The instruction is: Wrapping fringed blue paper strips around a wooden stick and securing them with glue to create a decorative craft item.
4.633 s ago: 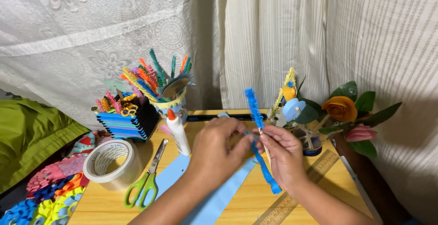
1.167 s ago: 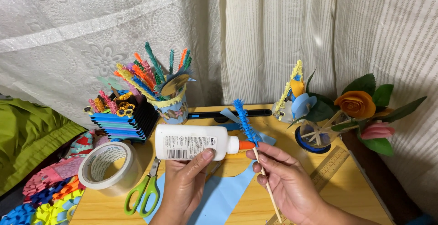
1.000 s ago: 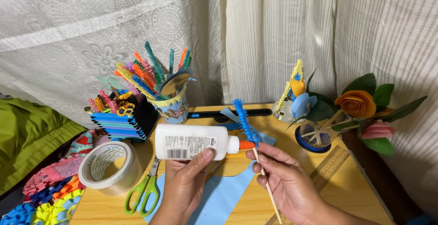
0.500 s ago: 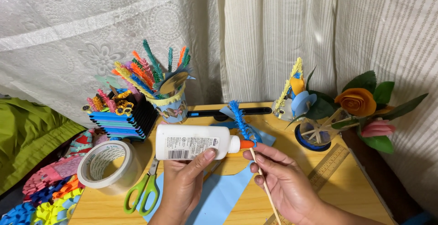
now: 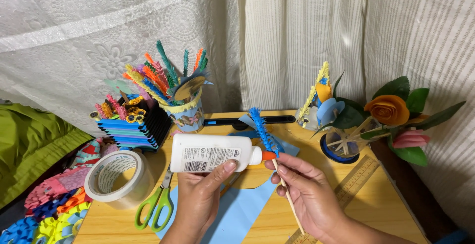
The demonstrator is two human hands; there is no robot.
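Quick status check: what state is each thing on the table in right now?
Glue bottle: held sideways in the left hand, orange tip at the blue fringe.
Fringed stick: pinched in the right hand, fringe end up.
Scissors: lying flat, blades closed.
Tape roll: lying on its side, untouched.
Blue paper: flat under the hands.
Ruler: flat on the table.

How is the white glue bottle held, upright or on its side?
On its side: the glue bottle lies level in the left hand, orange tip touching the fringed blue stick.
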